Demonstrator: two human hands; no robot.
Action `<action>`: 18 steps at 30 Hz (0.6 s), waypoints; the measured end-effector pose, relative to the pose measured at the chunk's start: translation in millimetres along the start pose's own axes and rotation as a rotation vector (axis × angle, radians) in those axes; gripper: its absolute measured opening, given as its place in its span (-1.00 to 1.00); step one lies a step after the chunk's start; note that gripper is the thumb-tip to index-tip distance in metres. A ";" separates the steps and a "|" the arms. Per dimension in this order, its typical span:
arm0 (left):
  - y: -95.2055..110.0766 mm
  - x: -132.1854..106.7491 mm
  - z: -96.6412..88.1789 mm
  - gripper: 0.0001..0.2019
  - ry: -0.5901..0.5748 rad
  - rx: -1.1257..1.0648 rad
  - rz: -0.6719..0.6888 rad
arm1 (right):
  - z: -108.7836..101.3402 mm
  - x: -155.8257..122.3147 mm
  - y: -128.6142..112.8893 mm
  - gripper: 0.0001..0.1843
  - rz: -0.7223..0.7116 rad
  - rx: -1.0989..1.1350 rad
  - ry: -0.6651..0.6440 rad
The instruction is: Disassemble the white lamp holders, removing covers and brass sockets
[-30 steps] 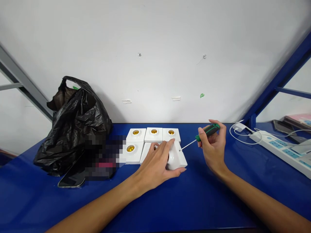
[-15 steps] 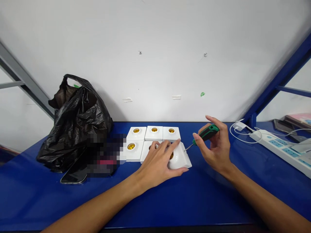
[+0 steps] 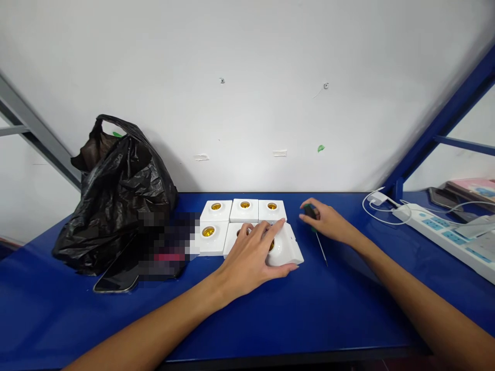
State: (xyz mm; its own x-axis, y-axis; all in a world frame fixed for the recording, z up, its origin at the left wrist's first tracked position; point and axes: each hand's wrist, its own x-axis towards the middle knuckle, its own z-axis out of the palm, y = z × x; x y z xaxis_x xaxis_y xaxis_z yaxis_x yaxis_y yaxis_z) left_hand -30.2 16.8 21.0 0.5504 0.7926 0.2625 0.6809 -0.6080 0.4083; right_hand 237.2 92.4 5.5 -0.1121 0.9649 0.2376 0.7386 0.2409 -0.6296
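Observation:
My left hand (image 3: pixel 252 255) grips a white square lamp socket (image 3: pixel 286 249) on the blue table (image 3: pixel 270 319), thumb at its near edge and fingers over its brass centre. Several more white lamp sockets (image 3: pixel 243 211) with brass centres lie in rows just behind and to the left of it. My right hand (image 3: pixel 328 222) rests low on the table to the right of the sockets, closed over the green and black handle of a screwdriver (image 3: pixel 317 238). The thin metal shaft lies on the table and points toward me.
A black plastic bag (image 3: pixel 116 190) stands at the back left, with a dark phone (image 3: pixel 116 281) lying in front of it. A white power strip (image 3: pixel 444 234) with cables and a charger (image 3: pixel 377 198) lies at the right. A white wall closes the back.
My right hand has come down from mid-air and laid the screwdriver on the table right of the sockets. My left hand has stayed on the socket, which now lies flatter.

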 end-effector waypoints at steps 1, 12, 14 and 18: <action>-0.1 -0.1 0.0 -0.12 0.001 -0.006 0.000 | -1.7 -1.4 1.1 -0.79 -0.004 -0.050 -0.048; -0.2 0.9 -0.3 -0.11 0.000 -0.012 0.007 | -19.0 -11.1 -14.1 -0.78 -0.037 -0.289 -0.158; -0.2 0.9 -0.7 -0.11 -0.001 -0.018 0.006 | -18.0 -11.6 -22.1 -0.68 -0.112 -0.114 -0.163; -1.2 0.6 -0.2 -0.13 0.007 -0.032 0.016 | -14.0 -17.8 -33.7 -0.24 -0.335 0.465 -0.369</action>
State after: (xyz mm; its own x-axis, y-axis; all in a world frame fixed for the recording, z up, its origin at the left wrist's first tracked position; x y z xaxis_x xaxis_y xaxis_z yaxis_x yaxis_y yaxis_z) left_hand -30.8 18.0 20.9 0.5574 0.7834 0.2749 0.6562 -0.6185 0.4322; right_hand 223.6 65.7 32.8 -0.5654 0.7830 0.2594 0.2714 0.4736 -0.8379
